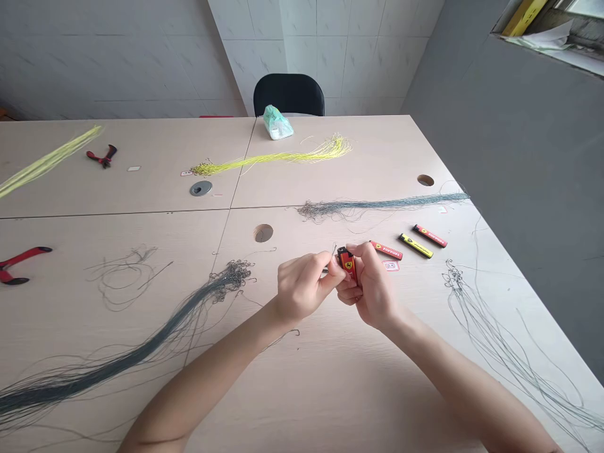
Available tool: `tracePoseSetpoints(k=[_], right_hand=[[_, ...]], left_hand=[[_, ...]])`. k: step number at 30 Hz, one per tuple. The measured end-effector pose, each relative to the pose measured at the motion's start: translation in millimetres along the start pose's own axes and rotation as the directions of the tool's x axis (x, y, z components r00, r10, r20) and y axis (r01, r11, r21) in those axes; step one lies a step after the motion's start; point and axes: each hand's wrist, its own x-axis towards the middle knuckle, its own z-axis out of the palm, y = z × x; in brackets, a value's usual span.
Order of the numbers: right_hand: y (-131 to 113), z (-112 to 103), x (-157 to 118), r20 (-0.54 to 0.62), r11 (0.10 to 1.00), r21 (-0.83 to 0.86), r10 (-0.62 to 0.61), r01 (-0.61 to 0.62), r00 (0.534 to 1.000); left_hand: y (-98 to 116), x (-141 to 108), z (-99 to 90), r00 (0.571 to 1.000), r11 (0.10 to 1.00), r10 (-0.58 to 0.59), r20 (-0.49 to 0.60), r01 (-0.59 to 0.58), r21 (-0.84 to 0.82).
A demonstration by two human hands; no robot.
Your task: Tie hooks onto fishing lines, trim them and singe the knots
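Observation:
My right hand (pixel 375 289) is closed around a red lighter (pixel 348 261) with a black top, held upright with the thumb at its top. Left of it, my left hand (pixel 306 282) pinches a thin hooked line (pixel 335 248), apparently a fishing hook on its line; its dark tip pokes up beside the lighter top. No flame shows. On the table left of my left hand lies a thick bundle of dark line (pixel 170 324) with small hooks massed at one end. A looser bundle of hooked lines (pixel 476 314) lies to the right.
Beyond my hands lie a red lighter (pixel 387 250), a yellow lighter (pixel 416 245), another red lighter (pixel 430 236) and a blue-grey line bundle (pixel 391 203). Farther back are a yellow line bundle (pixel 278 157) and a plastic packet (pixel 277 124). Red-handled pliers (pixel 102 157) lie left.

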Motion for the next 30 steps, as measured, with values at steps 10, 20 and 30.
tracePoseSetpoints(k=[10,20,30], right_hand=[[-1.5,0.4,1.7,-0.021,0.999,0.017,0.05,-0.049,0.999],[0.3,-1.4,2.3,0.011,0.998,0.039,0.047,-0.048,0.999],[3.9,-5.9,3.1,0.07,0.999,0.039,0.001,-0.004,0.998]], left_hand=[[-1.2,-3.1,0.5,1.0,1.0,-0.006,0.024,0.006,0.014],[-4.9,-6.8,1.8,0.999,1.0,-0.028,0.031,0.027,0.008],[-4.8,-4.3,2.0,1.0,1.0,-0.003,0.026,0.003,0.017]])
